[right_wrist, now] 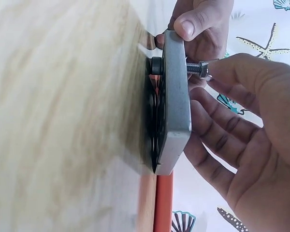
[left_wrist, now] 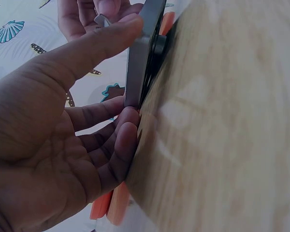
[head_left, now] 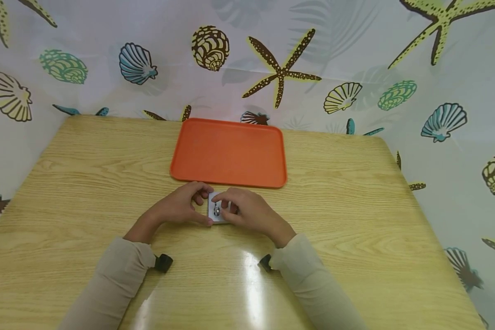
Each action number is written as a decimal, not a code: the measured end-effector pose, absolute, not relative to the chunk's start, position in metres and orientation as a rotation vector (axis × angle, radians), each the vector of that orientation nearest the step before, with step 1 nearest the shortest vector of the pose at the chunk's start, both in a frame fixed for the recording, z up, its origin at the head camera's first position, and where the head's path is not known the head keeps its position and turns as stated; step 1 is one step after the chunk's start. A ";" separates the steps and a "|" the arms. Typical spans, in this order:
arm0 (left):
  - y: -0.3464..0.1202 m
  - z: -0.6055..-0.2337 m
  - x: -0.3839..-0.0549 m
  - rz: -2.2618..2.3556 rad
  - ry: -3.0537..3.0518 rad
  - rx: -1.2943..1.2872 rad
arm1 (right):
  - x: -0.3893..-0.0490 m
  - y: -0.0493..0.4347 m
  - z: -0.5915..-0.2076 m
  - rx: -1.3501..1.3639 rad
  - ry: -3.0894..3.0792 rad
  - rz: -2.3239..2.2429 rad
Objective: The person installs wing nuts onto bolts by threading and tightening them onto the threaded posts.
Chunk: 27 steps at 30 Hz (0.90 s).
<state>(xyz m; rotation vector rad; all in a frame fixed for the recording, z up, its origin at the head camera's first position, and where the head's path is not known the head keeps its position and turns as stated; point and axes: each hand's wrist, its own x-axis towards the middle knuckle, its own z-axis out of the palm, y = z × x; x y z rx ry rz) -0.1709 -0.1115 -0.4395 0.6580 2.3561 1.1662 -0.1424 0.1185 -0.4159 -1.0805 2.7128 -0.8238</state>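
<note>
Head view: left hand (head_left: 182,205) has thumb and fingers clamped on plate (head_left: 211,208), right hand (head_left: 250,209) pinches nut (right_wrist: 204,69) on bolt (right_wrist: 192,68), tray (head_left: 231,153) at tabletop's (head_left: 354,197) far edge.

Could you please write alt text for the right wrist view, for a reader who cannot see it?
A person's right hand pinches a metal nut on a threaded bolt standing out from a grey plate, while the left hand grips the plate's edge. The view is sideways: a wood-grain table fills the left, with an orange tray at the bottom.
</note>
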 end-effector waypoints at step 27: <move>-0.113 -0.440 -0.171 1.172 2.346 0.639 | -0.144 0.121 -0.413 -1.012 2.722 -0.891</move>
